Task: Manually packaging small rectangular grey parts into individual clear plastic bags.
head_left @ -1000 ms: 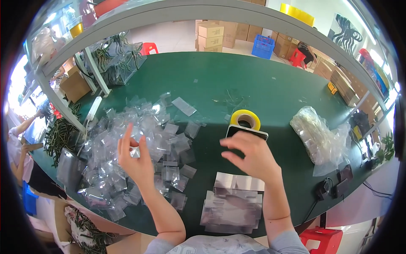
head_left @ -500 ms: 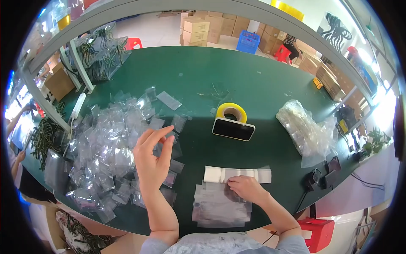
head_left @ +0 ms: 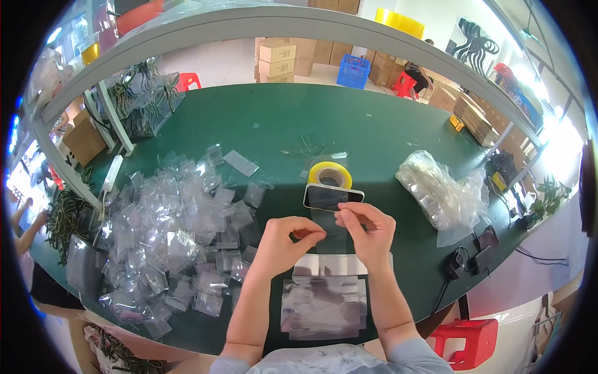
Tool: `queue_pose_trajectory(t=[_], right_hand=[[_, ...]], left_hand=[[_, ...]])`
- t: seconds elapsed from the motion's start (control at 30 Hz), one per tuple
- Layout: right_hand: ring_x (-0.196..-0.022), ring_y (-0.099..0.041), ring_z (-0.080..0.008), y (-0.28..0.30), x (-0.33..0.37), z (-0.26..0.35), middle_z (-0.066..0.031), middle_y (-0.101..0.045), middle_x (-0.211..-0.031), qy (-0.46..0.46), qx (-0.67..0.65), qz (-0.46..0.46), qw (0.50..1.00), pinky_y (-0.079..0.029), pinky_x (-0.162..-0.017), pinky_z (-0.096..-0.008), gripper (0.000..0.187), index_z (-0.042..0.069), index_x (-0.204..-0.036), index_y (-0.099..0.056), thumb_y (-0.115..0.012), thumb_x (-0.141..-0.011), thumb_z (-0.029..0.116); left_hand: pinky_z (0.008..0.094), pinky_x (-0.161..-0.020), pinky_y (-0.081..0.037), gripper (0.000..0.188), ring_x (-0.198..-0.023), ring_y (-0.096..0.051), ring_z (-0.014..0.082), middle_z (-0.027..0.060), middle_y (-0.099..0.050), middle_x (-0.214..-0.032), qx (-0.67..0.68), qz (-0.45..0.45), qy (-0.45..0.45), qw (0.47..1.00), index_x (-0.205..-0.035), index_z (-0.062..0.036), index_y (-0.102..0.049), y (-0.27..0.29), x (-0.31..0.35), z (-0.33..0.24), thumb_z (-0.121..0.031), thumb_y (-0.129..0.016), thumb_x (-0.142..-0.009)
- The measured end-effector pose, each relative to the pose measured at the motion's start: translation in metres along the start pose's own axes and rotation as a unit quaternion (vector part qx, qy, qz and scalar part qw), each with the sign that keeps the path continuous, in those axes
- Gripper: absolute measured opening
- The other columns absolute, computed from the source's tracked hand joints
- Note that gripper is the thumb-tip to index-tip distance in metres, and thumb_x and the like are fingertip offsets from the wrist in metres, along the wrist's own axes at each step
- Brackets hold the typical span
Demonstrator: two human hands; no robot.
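Both my hands are raised over the near middle of the table, just in front of a phone (head_left: 324, 197). My left hand (head_left: 283, 246) pinches with thumb and forefinger at the left side of a clear plastic bag (head_left: 332, 238). On the other side, my right hand (head_left: 372, 235) pinches the bag's upper right edge. The film is see-through, so its outline is faint. Below the hands lies a white-edged row of flat clear packets (head_left: 330, 265). Nearer to me is a neat stack of flat clear bags (head_left: 324, 308). A loose heap of small clear bags (head_left: 162, 243) spreads to the left.
The phone leans on a yellow tape roll (head_left: 321, 169). A large crumpled plastic bag (head_left: 439, 187) sits to the right, with black chargers (head_left: 483, 255) nearer. A grey shelf frame (head_left: 249, 25) arches over the green table (head_left: 249, 115). A red stool (head_left: 464, 343) stands at lower right.
My left hand has moved right from over the heap. My right hand has left the stack and risen forward. Both now pinch a clear bag between them.
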State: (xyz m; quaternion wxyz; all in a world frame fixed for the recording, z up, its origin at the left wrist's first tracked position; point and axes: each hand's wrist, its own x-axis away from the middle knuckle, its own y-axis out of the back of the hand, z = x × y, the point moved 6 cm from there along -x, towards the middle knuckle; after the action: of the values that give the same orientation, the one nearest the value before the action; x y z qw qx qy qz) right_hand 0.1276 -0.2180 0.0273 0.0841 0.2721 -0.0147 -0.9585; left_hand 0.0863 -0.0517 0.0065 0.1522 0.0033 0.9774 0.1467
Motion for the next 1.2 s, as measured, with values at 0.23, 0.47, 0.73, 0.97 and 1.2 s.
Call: queue_pose_trajectory(t=[0.23,0.47,0.73,0.97,1.2], right_hand=[[-0.064,-0.062,-0.0049,-0.026,-0.012,-0.015,-0.0015,-0.067,-0.073,-0.076,-0.028,0.078,0.994,-0.048,-0.058,-0.0191,0.009,0.0,-0.092,-0.069,-0.074,-0.087,0.006],[-0.072,-0.068,-0.0087,-0.051,-0.015,-0.021,-0.0048,-0.07,-0.079,-0.135,-0.158,0.064,0.976,-0.055,-0.068,-0.0218,0.007,-0.002,-0.092,-0.069,-0.071,-0.089,0.004],[-0.081,-0.071,-0.0149,-0.057,-0.015,-0.019,-0.0089,-0.071,-0.086,-0.034,-0.14,-0.019,0.989,-0.059,-0.077,-0.0283,0.015,-0.003,-0.103,-0.065,-0.065,-0.088,-0.004],[-0.081,-0.07,-0.0146,-0.049,-0.019,-0.028,-0.0064,-0.071,-0.086,-0.014,-0.103,0.034,0.994,-0.057,-0.078,-0.0276,0.018,-0.003,-0.104,-0.065,-0.064,-0.087,-0.007],[-0.103,-0.066,-0.0195,-0.048,-0.024,-0.035,-0.0134,-0.066,-0.113,-0.108,-0.277,0.188,0.936,-0.055,-0.09,-0.0313,0.024,-0.002,-0.11,-0.066,-0.068,-0.086,0.0]], left_hand=[[0.0226,-0.062,-0.046,0.005,-0.062,-0.06,0.0078,0.0016,-0.067,-0.067,0.08,-0.132,0.11,0.982,-0.086,0.0003,-0.072,0.032,0.008,0.003,-0.002,-0.068,-0.087],[0.0241,-0.072,-0.05,0.005,-0.077,-0.066,0.0122,0.0082,-0.072,-0.083,0.114,-0.235,0.013,0.965,-0.09,0.0024,-0.071,0.04,0.003,0.014,-0.001,-0.069,-0.086],[0.0252,-0.079,-0.049,0.013,-0.082,-0.064,0.0138,0.007,-0.069,-0.087,0.319,-0.262,0.007,0.911,-0.097,0.0027,-0.069,0.028,0.0,0.028,0.004,-0.066,-0.085],[0.024,-0.076,-0.049,0.028,-0.084,-0.062,0.0105,0.001,-0.062,-0.086,0.27,-0.204,0.007,0.941,-0.108,0.0009,-0.07,0.031,-0.004,0.022,0.012,-0.062,-0.084],[0.0255,-0.07,-0.049,0.022,-0.083,-0.063,0.0142,0.0066,-0.064,-0.093,-0.009,-0.201,-0.089,0.976,-0.092,0.0015,-0.075,0.042,0.002,-0.005,0.013,-0.063,-0.078]])
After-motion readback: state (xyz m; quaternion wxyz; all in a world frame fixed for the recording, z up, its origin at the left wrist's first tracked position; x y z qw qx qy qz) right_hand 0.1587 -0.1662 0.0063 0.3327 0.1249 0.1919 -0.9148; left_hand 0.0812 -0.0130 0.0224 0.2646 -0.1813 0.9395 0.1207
